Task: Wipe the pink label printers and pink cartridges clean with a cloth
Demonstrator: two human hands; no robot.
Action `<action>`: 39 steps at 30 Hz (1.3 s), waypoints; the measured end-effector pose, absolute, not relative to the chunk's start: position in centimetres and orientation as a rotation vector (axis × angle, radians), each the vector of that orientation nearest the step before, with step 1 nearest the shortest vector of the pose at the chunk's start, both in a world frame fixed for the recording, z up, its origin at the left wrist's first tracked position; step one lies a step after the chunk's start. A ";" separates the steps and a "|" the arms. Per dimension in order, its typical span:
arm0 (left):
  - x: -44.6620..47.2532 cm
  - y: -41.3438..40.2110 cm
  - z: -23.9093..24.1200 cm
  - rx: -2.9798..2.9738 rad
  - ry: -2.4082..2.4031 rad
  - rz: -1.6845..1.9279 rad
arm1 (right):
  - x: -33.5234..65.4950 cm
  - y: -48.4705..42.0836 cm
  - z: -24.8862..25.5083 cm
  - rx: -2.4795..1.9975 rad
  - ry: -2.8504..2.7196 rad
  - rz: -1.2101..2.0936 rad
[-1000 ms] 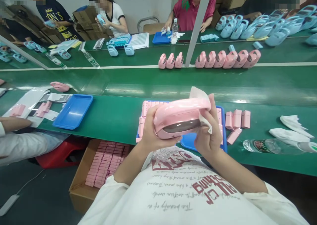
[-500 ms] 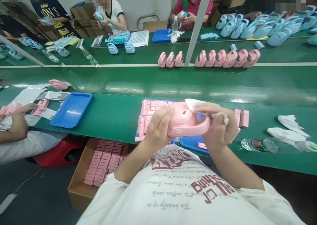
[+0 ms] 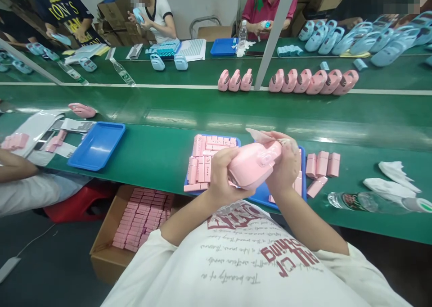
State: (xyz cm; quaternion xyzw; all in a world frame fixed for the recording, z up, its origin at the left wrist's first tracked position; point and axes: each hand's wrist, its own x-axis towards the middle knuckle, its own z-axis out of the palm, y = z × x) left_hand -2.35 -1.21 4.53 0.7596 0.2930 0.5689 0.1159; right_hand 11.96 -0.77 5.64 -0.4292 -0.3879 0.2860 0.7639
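Note:
My left hand (image 3: 222, 174) grips the rounded end of a glossy pink plastic housing (image 3: 249, 165) with a loop handle, held above the table in front of my chest. The fingers of my right hand (image 3: 285, 160) are closed around a white wipe (image 3: 259, 136) at the housing's other end. A corner of the wipe sticks up over the housing. Behind and below my hands, a blue tray (image 3: 194, 187) holds rows of small pink blocks. A second blue tray (image 3: 304, 172), partly hidden by my right hand, has a few pink blocks in it.
Several loose pink blocks (image 3: 322, 163) stand right of the trays, near crumpled white wipes (image 3: 391, 183) and a lying plastic bottle (image 3: 367, 200). Another blue tray (image 3: 97, 145) is at left. A box of pink blocks (image 3: 141, 217) sits below the table edge. Co-workers sit opposite.
The pink housing has turned in my hands, so its handle side now points away and its rounded back shows. My right hand has moved slightly left with the wipe.

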 end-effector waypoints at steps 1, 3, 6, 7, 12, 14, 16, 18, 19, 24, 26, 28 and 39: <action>-2.2 -1.2 4.5 2.177 0.856 1.654 | 11.7 -0.7 5.7 -0.949 -0.768 0.739; -2.1 -1.3 4.4 2.100 0.854 1.643 | 11.4 -0.5 5.6 -0.988 -0.670 0.877; -1.9 -1.4 4.6 1.987 0.862 1.677 | 10.9 -0.6 4.9 -1.036 -0.530 1.024; -1.8 -1.4 4.8 1.962 0.864 1.696 | 10.6 -0.7 4.7 -1.026 -0.477 1.090; -1.4 -1.7 5.3 1.855 0.863 1.776 | 8.6 -1.6 4.0 -0.876 -0.373 1.356; -1.3 -1.8 5.3 1.837 0.882 1.787 | 8.3 -1.9 4.1 -0.847 -0.366 1.388; -1.2 -1.9 5.2 1.832 0.893 1.777 | 8.5 -1.8 4.3 -0.840 -0.365 1.412; -1.2 -2.0 5.0 1.833 0.890 1.754 | 9.1 -1.6 4.6 -0.864 -0.365 1.397; -1.2 -2.0 5.0 1.837 0.892 1.736 | 9.5 -1.4 4.7 -0.888 -0.363 1.374; -1.5 -2.0 5.0 1.892 0.894 1.659 | 10.9 -0.8 4.8 -0.966 -0.408 1.350; -1.6 -2.0 5.0 1.899 0.887 1.645 | 11.1 -0.7 4.8 -0.973 -0.419 1.359; -1.6 -2.1 4.8 1.888 0.881 1.642 | 11.3 -0.7 4.7 -0.997 -0.429 1.351; -4.6 -0.3 6.2 1.634 1.105 1.061 | 14.1 0.4 5.5 -1.312 -0.850 1.248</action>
